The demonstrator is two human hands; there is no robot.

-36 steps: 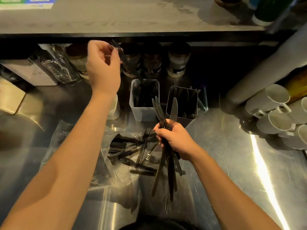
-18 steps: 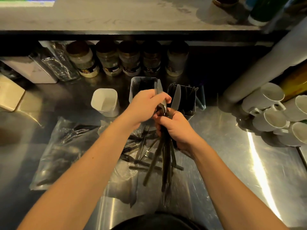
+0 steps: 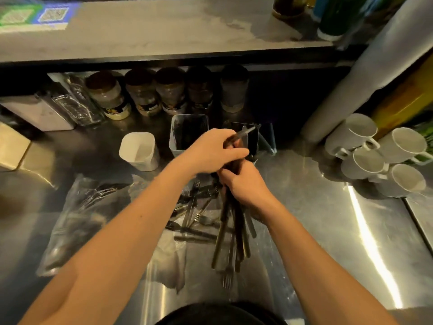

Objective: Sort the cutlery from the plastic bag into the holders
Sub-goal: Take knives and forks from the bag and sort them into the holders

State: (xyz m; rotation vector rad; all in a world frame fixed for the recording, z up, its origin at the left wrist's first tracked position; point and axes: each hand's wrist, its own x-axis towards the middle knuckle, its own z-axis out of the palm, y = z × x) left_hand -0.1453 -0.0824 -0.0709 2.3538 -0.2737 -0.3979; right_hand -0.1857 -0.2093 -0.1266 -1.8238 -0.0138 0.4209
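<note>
A steel counter (image 3: 316, 207) holds a clear plastic bag (image 3: 77, 221) with loose cutlery (image 3: 196, 207) spilling from its mouth. Behind stand three holders: white (image 3: 138, 151), grey (image 3: 187, 134), dark (image 3: 251, 137). The right hand (image 3: 243, 186) curls round a bundle of cutlery (image 3: 236, 235), handles hanging below its fingers. The left hand (image 3: 210, 151) pinches one knife (image 3: 246, 132) above the bundle, its blade jutting beyond the fingertips over the dark holder.
</note>
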